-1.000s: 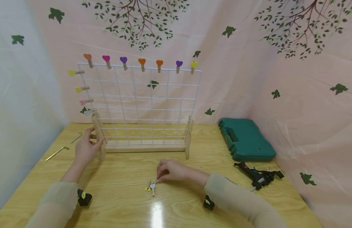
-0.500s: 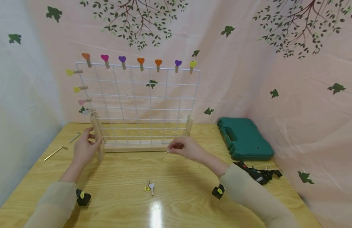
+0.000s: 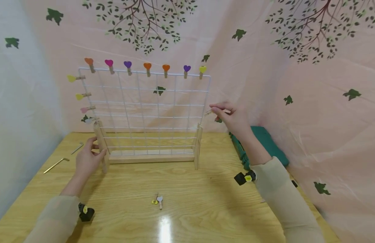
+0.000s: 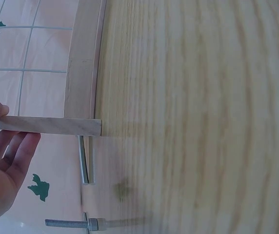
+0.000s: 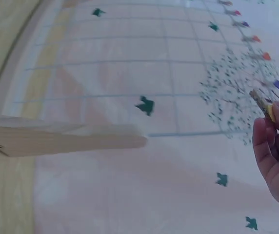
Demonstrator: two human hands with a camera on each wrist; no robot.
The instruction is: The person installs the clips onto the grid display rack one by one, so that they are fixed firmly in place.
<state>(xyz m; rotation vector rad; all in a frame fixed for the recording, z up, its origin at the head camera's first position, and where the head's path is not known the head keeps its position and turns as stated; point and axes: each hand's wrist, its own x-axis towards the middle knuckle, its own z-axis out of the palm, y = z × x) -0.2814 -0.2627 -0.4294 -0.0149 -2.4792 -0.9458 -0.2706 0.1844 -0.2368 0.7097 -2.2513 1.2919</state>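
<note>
My left hand (image 3: 87, 160) grips the left wooden upright (image 4: 47, 125) of a stand, thumb on one side and fingers on the other. A white wire grid (image 3: 135, 71) stands in it. Clothespins with coloured hearts line the grid's top and left edges, such as a pink-hearted one (image 3: 109, 63). Just off the grid's right edge, my right hand (image 3: 236, 119) pinches a small wooden clothespin (image 5: 258, 101) between thumb and fingers; a bit of yellow shows at its held end. That clothespin's tip points at the right side wire, and whether it touches cannot be told.
A few loose heart clothespins (image 3: 160, 200) lie on the table (image 3: 120, 202) in front of the stand. Two hex keys, one gold (image 3: 56, 165) and one silver (image 3: 77, 148), lie at left. The right forearm partly covers a green case (image 3: 267, 143).
My right hand has picked up a clothespin from the loose pile and moved it up and right to the grid's right side. The left hand keeps its grip on the upright.
</note>
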